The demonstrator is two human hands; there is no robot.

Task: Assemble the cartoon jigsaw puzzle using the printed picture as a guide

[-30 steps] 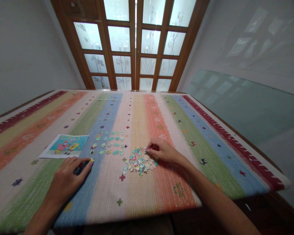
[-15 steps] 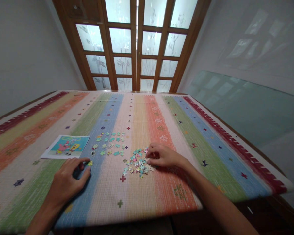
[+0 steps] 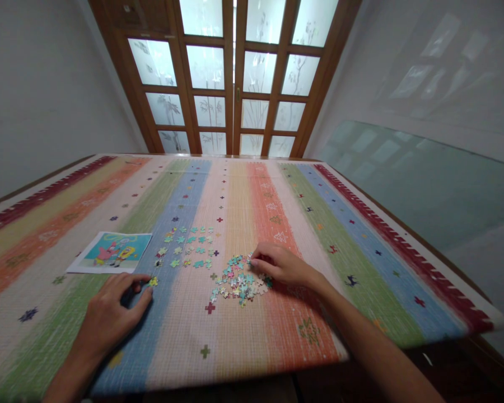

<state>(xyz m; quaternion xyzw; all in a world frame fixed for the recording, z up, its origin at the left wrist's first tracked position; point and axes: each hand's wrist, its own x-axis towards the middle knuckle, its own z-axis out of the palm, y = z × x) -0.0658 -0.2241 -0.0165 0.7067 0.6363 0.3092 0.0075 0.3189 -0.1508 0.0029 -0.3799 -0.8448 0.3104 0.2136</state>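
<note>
Table (image 3: 185, 347) is laid with puzzle pieces (image 3: 237, 282) right of a SpongeBob picture (image 3: 117, 249); left grip (image 3: 109, 305) parted, right grip (image 3: 285, 266) unclear.

A cloth (image 3: 243, 347) lies over your bench (image 3: 46, 178), and all the puzzle bits are on it. On the left is the picture sheet (image 3: 115, 250). Your left hand (image 3: 117, 308) is just in front of it, with one loose piece (image 3: 153, 281) by the fingertips. Right of the sheet sit four rows of pieces (image 3: 191, 239). The pile of pieces (image 3: 239, 282) is nearer you and more to the right. Your right hand (image 3: 281, 264) is at the pile's right side. Behind the bench stand the doors (image 3: 240, 95), between two walls.
</note>
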